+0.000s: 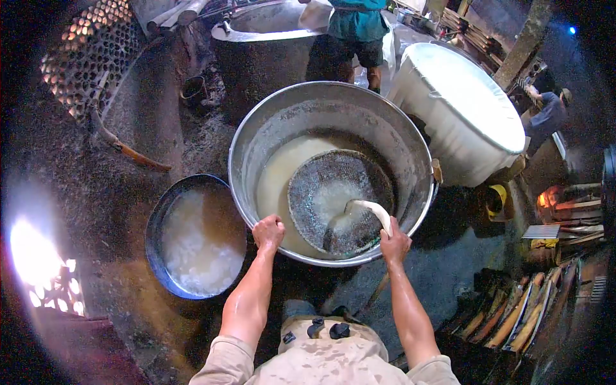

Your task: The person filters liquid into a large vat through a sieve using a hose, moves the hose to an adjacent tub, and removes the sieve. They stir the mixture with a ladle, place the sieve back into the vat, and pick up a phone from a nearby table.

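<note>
A large round metal tub (330, 93) stands in front of me, with cloudy, pale liquid (273, 192) inside. Within it sits a round mesh sieve (308, 186), wet and whitish at its middle. My left hand (268, 232) is closed at the tub's near-left rim, apparently gripping it. At the near-right rim, my right hand (395, 244) is wrapped round a pale, curved, tube-like piece (371, 206) that arches over the sieve. Whether it is a hose or a handle I cannot tell; a dark shape lies below its far end.
Left of the tub is a blue-rimmed basin (154, 240) of cloudy liquid. A cloth-covered vat (443, 138) stands at right, beyond a yellow container (495, 200). Split firewood (513, 311) lies near a fire (547, 197). One person (356, 32) stands ahead; another (547, 119) bends at far right.
</note>
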The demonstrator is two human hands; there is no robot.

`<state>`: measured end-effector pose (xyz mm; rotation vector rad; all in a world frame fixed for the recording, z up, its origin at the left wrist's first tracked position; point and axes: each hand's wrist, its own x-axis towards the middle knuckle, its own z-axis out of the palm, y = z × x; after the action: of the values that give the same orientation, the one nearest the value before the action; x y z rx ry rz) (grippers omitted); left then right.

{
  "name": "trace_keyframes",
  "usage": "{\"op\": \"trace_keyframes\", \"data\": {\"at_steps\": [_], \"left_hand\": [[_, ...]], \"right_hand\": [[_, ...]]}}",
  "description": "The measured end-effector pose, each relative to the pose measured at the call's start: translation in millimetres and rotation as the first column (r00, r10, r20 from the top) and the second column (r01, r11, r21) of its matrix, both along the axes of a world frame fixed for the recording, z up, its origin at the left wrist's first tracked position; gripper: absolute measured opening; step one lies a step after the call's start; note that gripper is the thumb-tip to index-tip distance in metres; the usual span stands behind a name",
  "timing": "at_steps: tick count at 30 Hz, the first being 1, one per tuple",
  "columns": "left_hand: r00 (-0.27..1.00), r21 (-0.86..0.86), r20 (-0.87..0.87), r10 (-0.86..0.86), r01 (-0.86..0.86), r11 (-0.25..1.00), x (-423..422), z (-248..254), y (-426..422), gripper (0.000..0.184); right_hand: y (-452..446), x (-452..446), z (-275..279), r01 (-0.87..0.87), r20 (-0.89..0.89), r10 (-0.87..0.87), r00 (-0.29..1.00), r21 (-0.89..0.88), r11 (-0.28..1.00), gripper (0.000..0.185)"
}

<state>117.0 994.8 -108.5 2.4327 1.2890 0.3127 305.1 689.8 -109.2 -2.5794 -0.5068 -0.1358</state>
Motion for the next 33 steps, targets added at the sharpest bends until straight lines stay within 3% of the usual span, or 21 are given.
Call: {"op": "trace_keyframes", "data": {"at_steps": [1, 9, 12, 15, 17, 18, 19, 20, 21, 22, 24, 27, 29, 31, 33], "left_hand": [[1.0, 0.0, 0.006, 0.006, -0.006, 1.0, 0, 1, 0, 0.019], [0.999, -0.015, 0.045, -0.012, 0.013, 1.0, -4, -2, 0, 0.016], [0.998, 0.008, 0.062, -0.025, 0.025, 1.0, -5, -3, 3, 0.015], [0.998, -0.018, 0.001, -0.068, 0.068, 0.998, -7, 8, -1, 0.024], [0.983, -0.196, 0.128, -0.135, 0.159, 0.968, -12, 28, 1, 0.034], [0.981, -0.186, 0.14, -0.13, 0.156, 0.97, -11, 31, 11, 0.034], [0.863, -0.431, 0.505, 0.022, 0.23, 0.873, -14, 20, 18, 0.036], [0.622, -0.589, 0.734, 0.272, 0.385, 0.71, -26, 16, 18, 0.038], [0.564, -0.538, 0.78, 0.272, 0.381, 0.752, -43, 12, 15, 0.031], [0.626, -0.531, 0.73, 0.273, 0.268, 0.804, -66, 15, 7, 0.031], [0.556, -0.664, 0.689, 0.464, 0.228, 0.712, -121, 5, -16, 0.03], [0.556, -0.77, 0.552, 0.621, 0.056, 0.635, -222, -49, -51, 0.027], [0.542, -0.818, 0.448, 0.711, -0.073, 0.571, -298, -79, -74, 0.025], [0.48, -0.831, 0.409, 0.776, -0.155, 0.534, -363, -86, -96, 0.024], [0.426, -0.852, 0.32, 0.846, -0.261, 0.454, -422, -91, -117, 0.022]], "right_hand": [[0, 1, 2, 0.024, -0.109, -0.025, 0.994, -0.007, 1.0, 0.056], [1, 2, 1, 0.018, -0.044, -0.018, 0.999, -0.021, 1.0, 0.061], [0, 1, -8, 0.01, 0.043, -0.012, 0.999, 0.048, 0.999, 0.062], [0, 4, 7, 0.014, -0.053, -0.012, 0.999, 0.039, 0.999, 0.061], [-2, -9, 29, 0.027, -0.141, -0.011, 0.99, 0.111, 0.993, 0.059], [-3, -7, 32, 0.02, -0.127, -0.005, 0.992, 0.119, 0.993, 0.059], [-11, -7, 27, -0.053, -0.132, 0.104, 0.986, 0.34, 0.939, 0.058], [-16, -22, 51, -0.093, -0.149, 0.179, 0.973, 0.455, 0.886, 0.057], [-20, -37, 79, -0.125, -0.16, 0.256, 0.953, 0.563, 0.817, 0.057], [-23, -50, 112, -0.149, -0.182, 0.302, 0.936, 0.571, 0.807, 0.058], [-29, -85, 189, -0.157, -0.291, 0.363, 0.885, 0.549, 0.821, 0.063], [-23, -142, 269, -0.2, -0.235, 0.422, 0.876, 0.619, 0.759, 0.061], [-12, -172, 292, -0.28, -0.154, 0.516, 0.842, 0.693, 0.664, 0.061], [0, -212, 330, -0.341, -0.211, 0.578, 0.788, 0.631, 0.697, 0.062], [20, -236, 333, -0.405, -0.235, 0.64, 0.731, 0.606, 0.684, 0.062]]}}
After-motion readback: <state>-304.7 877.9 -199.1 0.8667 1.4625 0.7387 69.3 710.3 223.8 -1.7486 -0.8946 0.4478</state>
